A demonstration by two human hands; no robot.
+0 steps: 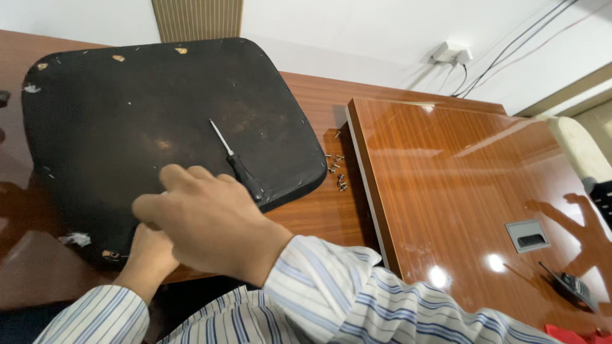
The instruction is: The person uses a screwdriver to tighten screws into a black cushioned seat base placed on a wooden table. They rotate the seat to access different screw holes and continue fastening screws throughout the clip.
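Your right hand (204, 220) lies spread on the black seat pad (146, 127) beside the screwdriver (236, 162); your left hand (150, 251) (half hidden) seems to pinch its edge. Take up the screwdriver next.

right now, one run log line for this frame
left hand under right, at cushion edge | right hand over black seat cushion | screwdriver on cushion | screws on desk

Seat pad (127, 127) is lying flat on the bench (319, 210), under and beyond the fingers (182, 175). Screwdriver (237, 162) is lying on the pad, just right of the fingers. Loose screws (336, 169) are sitting on the bench further right, off the pad edge. Raised desk panel (459, 178) is sitting right of the screws, cable grommet (527, 234) set in it.
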